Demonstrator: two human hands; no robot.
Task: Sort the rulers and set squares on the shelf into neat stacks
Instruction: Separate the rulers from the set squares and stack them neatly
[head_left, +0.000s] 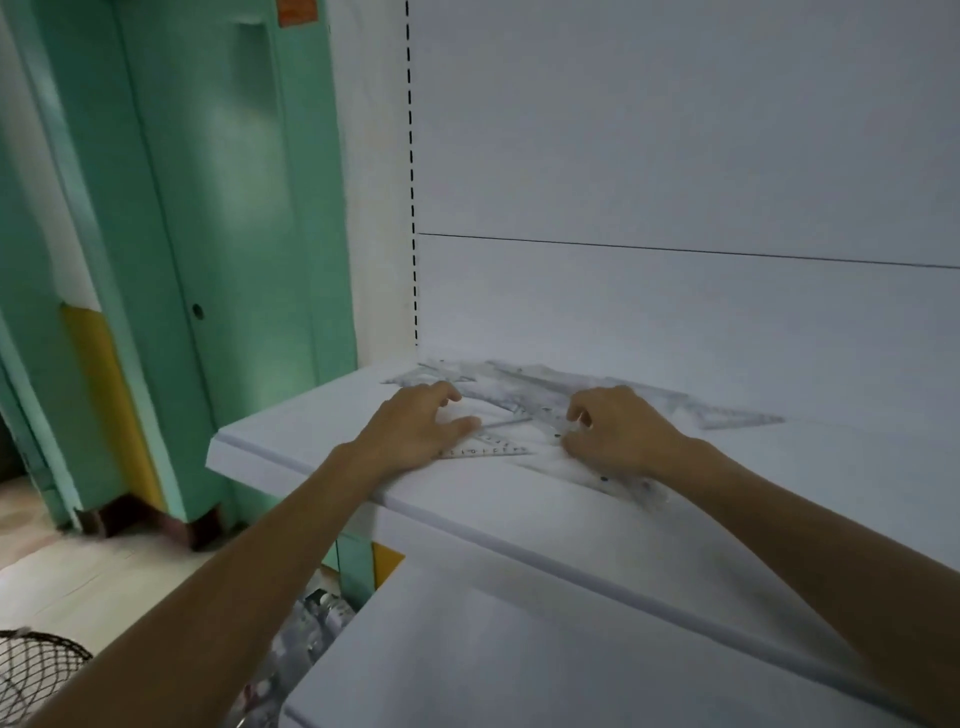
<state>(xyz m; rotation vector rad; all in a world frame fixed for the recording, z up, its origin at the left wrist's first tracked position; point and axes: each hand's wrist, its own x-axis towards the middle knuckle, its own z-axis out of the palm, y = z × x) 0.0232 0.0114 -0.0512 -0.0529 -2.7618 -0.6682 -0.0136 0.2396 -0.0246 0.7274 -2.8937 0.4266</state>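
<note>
Forearms (234, 571) reach over shelf (311, 452). Left hand (415, 426), fingers loose, presses set square (491, 448); right hand (615, 431) pinches clear ruler (631, 483), long axis running near-right. Jumbled pile (519, 376) just beyond, far side.

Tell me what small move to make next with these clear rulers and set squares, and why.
Probably draw the set square under the left hand toward the front edge of the shelf to start a stack. It lies nearest, partly free of the overlapping pile behind, and the left hand rests on it, while the right hand curls over the pile.
</note>
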